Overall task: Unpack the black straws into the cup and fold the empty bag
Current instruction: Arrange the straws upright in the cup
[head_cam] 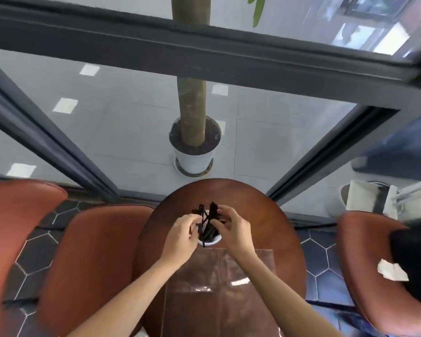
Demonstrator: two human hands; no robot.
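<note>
A white cup (215, 240) stands near the middle of the small round wooden table (272, 229). Several black straws (208, 223) stick up out of it, leaning in different directions. My left hand (181, 235) is at the cup's left side, its curled fingers pinching some of the straws. My right hand (231, 229) is at the cup's right side, with thumb and fingers closed on other straws. A clear plastic bag (219, 283) lies flat on the table just in front of the cup, between my forearms.
Brown padded chairs stand at the left (93, 259), far left (12, 215) and right (379, 268). The right chair holds a dark item and a crumpled white paper (393, 271). A glass wall stands behind the table, with a potted tree (195, 147) beyond it.
</note>
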